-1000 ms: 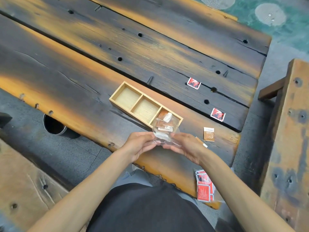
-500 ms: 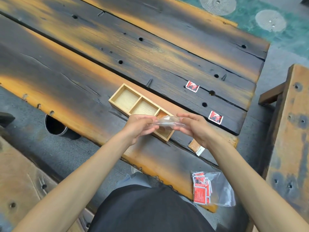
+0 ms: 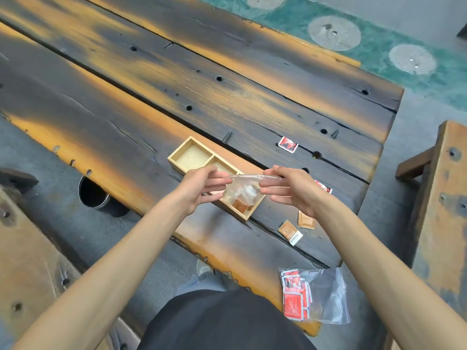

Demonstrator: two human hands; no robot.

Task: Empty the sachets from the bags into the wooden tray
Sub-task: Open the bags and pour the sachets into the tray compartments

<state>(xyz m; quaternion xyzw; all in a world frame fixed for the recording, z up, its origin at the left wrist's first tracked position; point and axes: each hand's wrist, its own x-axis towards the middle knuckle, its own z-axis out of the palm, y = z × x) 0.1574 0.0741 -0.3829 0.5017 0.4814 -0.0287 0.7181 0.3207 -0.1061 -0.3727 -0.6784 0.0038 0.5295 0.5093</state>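
Note:
A clear plastic bag (image 3: 243,188) hangs upside down over the right-hand compartment of the wooden tray (image 3: 177,155). My left hand (image 3: 199,188) pinches its left corner and my right hand (image 3: 290,189) pinches its right corner. Brown and white sachets (image 3: 241,205) lie in that compartment under the bag. The tray's left and middle compartments hold nothing. A second clear bag (image 3: 326,296) with several red sachets lies at the table's near edge.
Two brown sachets (image 3: 290,232) lie loose right of the tray. Red sachets (image 3: 288,144) lie further back and behind my right hand. A dark round bin (image 3: 92,193) stands under the table's left edge. A wooden bench (image 3: 444,198) flanks the right.
The bag was lifted from the near edge to above the tray and turned over. Brown and white sachets now lie in the right-hand compartment and another brown one on the table.

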